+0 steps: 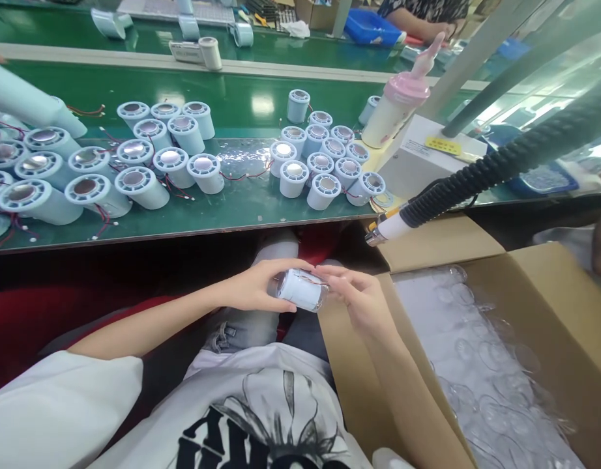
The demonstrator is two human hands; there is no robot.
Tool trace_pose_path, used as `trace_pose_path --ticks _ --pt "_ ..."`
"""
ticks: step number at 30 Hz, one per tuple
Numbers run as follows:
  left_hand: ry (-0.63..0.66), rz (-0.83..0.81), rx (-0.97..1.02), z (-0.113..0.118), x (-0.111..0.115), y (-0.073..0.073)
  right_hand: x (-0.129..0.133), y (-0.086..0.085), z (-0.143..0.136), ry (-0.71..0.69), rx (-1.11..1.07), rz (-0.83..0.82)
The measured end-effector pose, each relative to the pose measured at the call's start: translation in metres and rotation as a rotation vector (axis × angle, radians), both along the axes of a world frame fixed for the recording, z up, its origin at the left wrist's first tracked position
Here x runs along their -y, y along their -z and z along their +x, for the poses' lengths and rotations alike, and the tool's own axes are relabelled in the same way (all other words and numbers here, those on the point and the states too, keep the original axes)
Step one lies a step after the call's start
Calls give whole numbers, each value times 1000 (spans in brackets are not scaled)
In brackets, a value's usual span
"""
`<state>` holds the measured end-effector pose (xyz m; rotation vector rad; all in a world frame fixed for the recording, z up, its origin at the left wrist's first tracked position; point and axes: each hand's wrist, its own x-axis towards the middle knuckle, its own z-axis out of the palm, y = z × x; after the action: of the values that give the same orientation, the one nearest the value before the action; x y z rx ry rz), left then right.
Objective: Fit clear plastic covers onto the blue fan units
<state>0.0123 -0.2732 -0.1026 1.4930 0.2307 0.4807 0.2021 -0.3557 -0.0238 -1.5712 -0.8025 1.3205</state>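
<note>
Above my lap, my left hand (261, 286) is wrapped around the left end of a light blue motor-like cylinder (300, 291). A clear plastic cover shows around the cylinder, most plainly at its right end. Thin reddish wires (313, 278) run along its upper side to the fingertips of my right hand (354, 293), which are pinched together there. Part of the cylinder's left end is hidden behind my left fingers. On the green bench ahead stand several similar light blue cylinders (324, 191), with red and dark wires trailing from some of them.
An open cardboard box (359, 365) with several clear plastic covers (496, 410) stands at my right. A black corrugated hose with a metal-tipped tool (393, 228) hangs above it. A pink-topped bottle (395, 104) stands by a white device (427, 153). Another person's arm (412, 23) is across the bench.
</note>
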Motion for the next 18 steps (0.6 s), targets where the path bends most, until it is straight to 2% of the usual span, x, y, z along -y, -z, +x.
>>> trace_pose_path --ticks 2,4,6,7,10,18 --pt "-2 -183 62 0 4 1 5 3 2 -178 122 103" --pt "-3 -341 112 -1 7 3 11 6 4 -357 349 230" --pt "36 -438 113 -2 9 3 17 8 6 -429 534 329" --pt "62 -457 105 -3 10 2 20 9 7 -432 559 360" --pt "107 -396 96 -6 9 -3 25 8 9 -427 465 353" --pt "38 -39 62 -15 4 -19 24 -5 4 -335 177 155"
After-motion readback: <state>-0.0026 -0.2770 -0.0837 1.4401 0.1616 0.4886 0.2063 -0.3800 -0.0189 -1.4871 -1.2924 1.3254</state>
